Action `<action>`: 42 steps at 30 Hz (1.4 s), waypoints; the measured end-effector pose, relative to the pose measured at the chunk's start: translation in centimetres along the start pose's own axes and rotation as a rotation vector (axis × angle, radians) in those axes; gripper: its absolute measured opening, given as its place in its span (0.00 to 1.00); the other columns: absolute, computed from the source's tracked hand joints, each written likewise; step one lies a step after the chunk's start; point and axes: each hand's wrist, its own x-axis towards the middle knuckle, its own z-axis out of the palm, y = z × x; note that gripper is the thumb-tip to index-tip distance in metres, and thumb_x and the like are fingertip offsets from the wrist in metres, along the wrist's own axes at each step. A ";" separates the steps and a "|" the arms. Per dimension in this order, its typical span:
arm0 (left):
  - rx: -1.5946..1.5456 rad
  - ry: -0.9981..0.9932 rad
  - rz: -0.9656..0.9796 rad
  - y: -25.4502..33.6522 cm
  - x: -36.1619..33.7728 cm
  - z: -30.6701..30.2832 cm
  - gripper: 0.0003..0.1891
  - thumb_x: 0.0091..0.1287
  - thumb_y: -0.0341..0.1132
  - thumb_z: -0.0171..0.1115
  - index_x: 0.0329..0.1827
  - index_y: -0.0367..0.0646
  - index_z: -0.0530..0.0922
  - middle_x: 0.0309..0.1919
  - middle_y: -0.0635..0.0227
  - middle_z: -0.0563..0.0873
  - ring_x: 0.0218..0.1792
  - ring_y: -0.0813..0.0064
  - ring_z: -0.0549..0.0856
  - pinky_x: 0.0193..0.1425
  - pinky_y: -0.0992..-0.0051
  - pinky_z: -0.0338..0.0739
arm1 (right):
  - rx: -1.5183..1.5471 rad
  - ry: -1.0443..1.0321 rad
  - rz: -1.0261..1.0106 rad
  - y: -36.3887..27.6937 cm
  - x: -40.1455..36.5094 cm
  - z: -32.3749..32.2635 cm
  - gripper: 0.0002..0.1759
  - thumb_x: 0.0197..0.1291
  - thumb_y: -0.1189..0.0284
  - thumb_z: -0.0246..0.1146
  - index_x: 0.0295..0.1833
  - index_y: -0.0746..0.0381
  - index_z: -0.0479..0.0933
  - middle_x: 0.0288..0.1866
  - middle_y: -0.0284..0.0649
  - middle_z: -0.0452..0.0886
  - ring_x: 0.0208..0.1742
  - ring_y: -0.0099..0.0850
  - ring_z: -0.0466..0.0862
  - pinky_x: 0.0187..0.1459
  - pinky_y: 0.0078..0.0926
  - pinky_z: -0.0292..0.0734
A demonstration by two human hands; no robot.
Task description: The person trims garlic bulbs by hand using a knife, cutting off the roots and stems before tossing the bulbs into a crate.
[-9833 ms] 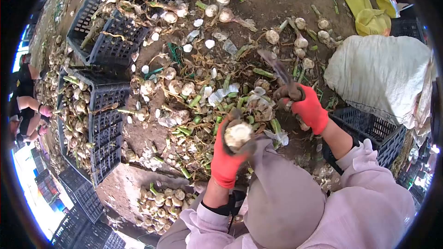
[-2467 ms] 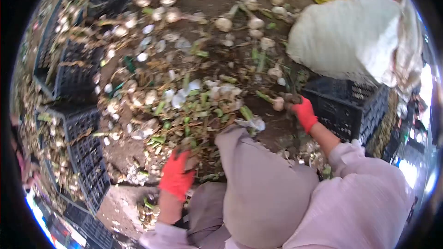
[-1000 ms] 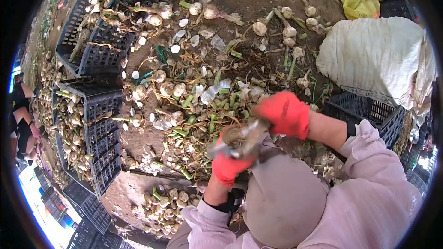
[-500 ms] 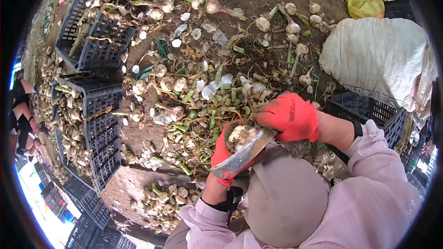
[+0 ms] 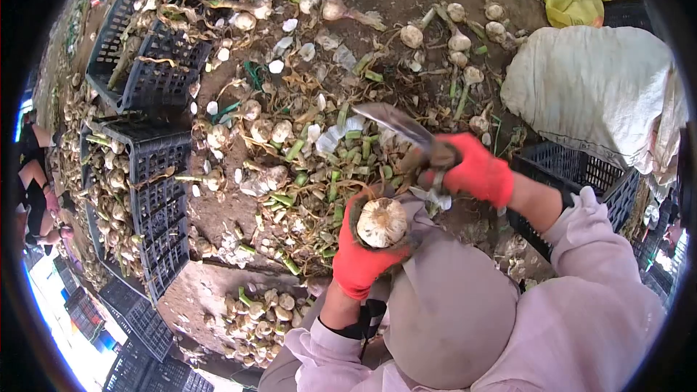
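My left hand (image 5: 367,258), in a red glove with a dirty palm, wraps round a large pale garlic bulb (image 5: 382,223), its flat root side turned up. My right hand (image 5: 475,170), gloved the same way, grips the handle of a knife (image 5: 396,123). The wide blade points up and left, raised over the litter beyond the bulb and apart from it. Below both hands lie cut green stalk pieces (image 5: 334,187) and dry leaves. A pile of trimmed garlic bulbs (image 5: 267,316) sits on the ground to the left of my left arm.
Black plastic crates (image 5: 163,210) with untrimmed garlic stand along the left. Another crate (image 5: 570,163) is at my right, beside a white sack (image 5: 592,91). Loose garlic with stalks (image 5: 457,42) is scattered ahead. A yellow cloth (image 5: 573,3) lies far right. Another person's hand (image 5: 52,202) shows at the left edge.
The knife was lying across the bulb; my right hand has swung it up and away, the blade now pointing left. The bulb's face is uncovered, still in my left hand.
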 end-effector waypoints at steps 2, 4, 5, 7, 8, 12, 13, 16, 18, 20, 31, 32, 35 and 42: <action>0.266 0.052 0.214 -0.9 1.1 -0.1 0.47 0.37 0.35 0.79 0.62 0.39 0.62 0.55 0.54 0.72 0.52 0.62 0.77 0.54 0.66 0.74 | 0.414 -0.141 -0.022 2.1 0.6 1.1 0.24 0.48 0.78 0.62 0.55 0.67 0.74 0.46 0.33 0.81 0.44 0.20 0.77 0.48 0.23 0.73; 0.629 0.107 0.311 0.1 1.7 0.3 0.50 0.37 0.38 0.79 0.64 0.39 0.59 0.58 0.49 0.68 0.54 0.56 0.75 0.55 0.63 0.74 | 0.587 -0.145 0.044 1.6 0.8 2.6 0.23 0.48 0.79 0.63 0.54 0.68 0.74 0.46 0.35 0.81 0.45 0.21 0.77 0.49 0.22 0.72; 0.862 0.133 0.296 1.3 1.5 0.3 0.51 0.36 0.39 0.79 0.65 0.39 0.59 0.59 0.48 0.66 0.55 0.53 0.74 0.55 0.62 0.73 | 0.507 -0.107 0.035 1.7 1.0 2.6 0.21 0.49 0.76 0.65 0.52 0.66 0.75 0.45 0.33 0.81 0.44 0.20 0.76 0.48 0.22 0.72; 0.887 0.122 0.107 3.1 0.7 0.8 0.48 0.39 0.40 0.77 0.65 0.37 0.60 0.59 0.48 0.68 0.57 0.50 0.74 0.56 0.62 0.72 | 0.327 -0.050 -0.074 2.0 1.0 2.8 0.19 0.50 0.74 0.66 0.50 0.65 0.76 0.43 0.32 0.81 0.42 0.19 0.76 0.48 0.22 0.72; 0.712 0.070 0.137 2.4 0.6 0.3 0.46 0.42 0.37 0.75 0.65 0.38 0.60 0.59 0.49 0.69 0.57 0.53 0.74 0.57 0.63 0.72 | 0.235 -0.025 -0.131 2.0 1.0 3.0 0.18 0.50 0.73 0.66 0.49 0.64 0.76 0.42 0.32 0.81 0.41 0.19 0.76 0.47 0.22 0.72; 0.767 -0.109 0.581 0.3 1.5 -1.7 0.33 0.48 0.32 0.69 0.60 0.45 0.69 0.55 0.55 0.74 0.52 0.56 0.78 0.53 0.65 0.75 | -0.243 -0.089 -0.297 -0.4 0.7 1.6 0.16 0.48 0.74 0.66 0.46 0.61 0.77 0.32 0.35 0.81 0.33 0.20 0.76 0.38 0.25 0.74; 0.960 -0.130 0.554 1.2 0.6 -1.6 0.31 0.47 0.32 0.69 0.58 0.47 0.71 0.55 0.57 0.74 0.51 0.55 0.78 0.52 0.64 0.75 | -0.395 -0.058 -0.308 -1.1 0.7 0.6 0.16 0.47 0.77 0.64 0.45 0.62 0.78 0.31 0.35 0.81 0.32 0.21 0.79 0.36 0.22 0.75; 1.246 -0.197 0.526 1.8 -0.1 -0.9 0.28 0.44 0.32 0.67 0.53 0.50 0.75 0.54 0.59 0.75 0.47 0.52 0.78 0.46 0.64 0.77 | -0.791 -0.027 -0.311 -1.8 1.3 -0.5 0.15 0.46 0.75 0.63 0.44 0.59 0.78 0.33 0.40 0.82 0.33 0.30 0.82 0.36 0.24 0.76; 1.325 -0.267 0.636 1.9 0.3 -0.7 0.27 0.44 0.33 0.66 0.53 0.50 0.75 0.54 0.60 0.75 0.46 0.53 0.78 0.45 0.64 0.77 | -0.916 -0.120 -0.329 -2.2 1.8 0.0 0.17 0.43 0.71 0.62 0.44 0.57 0.78 0.34 0.42 0.81 0.37 0.40 0.81 0.38 0.31 0.76; 1.381 -0.336 0.696 2.2 0.7 -0.4 0.27 0.44 0.34 0.66 0.52 0.51 0.75 0.53 0.60 0.75 0.45 0.53 0.79 0.42 0.63 0.78 | -1.074 -0.228 -0.352 -3.1 2.4 0.6 0.20 0.42 0.69 0.60 0.46 0.57 0.76 0.34 0.43 0.80 0.39 0.44 0.81 0.41 0.36 0.76; 0.890 0.020 -0.097 0.9 -1.9 -9.1 0.27 0.51 0.31 0.67 0.57 0.41 0.72 0.48 0.53 0.79 0.50 0.55 0.79 0.55 0.65 0.73 | 0.009 0.948 0.123 15.8 -5.5 -11.1 0.20 0.46 0.71 0.64 0.48 0.63 0.77 0.42 0.46 0.82 0.44 0.37 0.81 0.43 0.32 0.74; 1.046 0.014 -0.363 -0.4 -2.0 -13.5 0.30 0.51 0.38 0.69 0.57 0.38 0.71 0.50 0.51 0.79 0.52 0.55 0.78 0.56 0.64 0.73 | 0.153 1.096 0.069 17.0 -6.5 -11.0 0.20 0.47 0.71 0.64 0.48 0.64 0.77 0.42 0.45 0.82 0.45 0.34 0.81 0.44 0.31 0.73; 1.702 -0.316 -1.170 0.8 -3.6 -17.8 0.42 0.48 0.58 0.67 0.61 0.39 0.69 0.54 0.49 0.77 0.56 0.55 0.77 0.59 0.65 0.71 | -0.164 1.158 0.154 20.0 -8.5 -7.1 0.23 0.49 0.69 0.65 0.54 0.60 0.75 0.48 0.47 0.80 0.50 0.38 0.79 0.48 0.31 0.73; 1.579 -0.317 -1.035 -1.4 -3.6 -17.9 0.43 0.49 0.65 0.60 0.61 0.40 0.71 0.54 0.52 0.78 0.57 0.58 0.77 0.61 0.65 0.69 | -0.491 1.131 0.389 24.2 -2.9 -6.4 0.25 0.50 0.65 0.64 0.57 0.53 0.74 0.58 0.48 0.74 0.55 0.48 0.75 0.53 0.40 0.71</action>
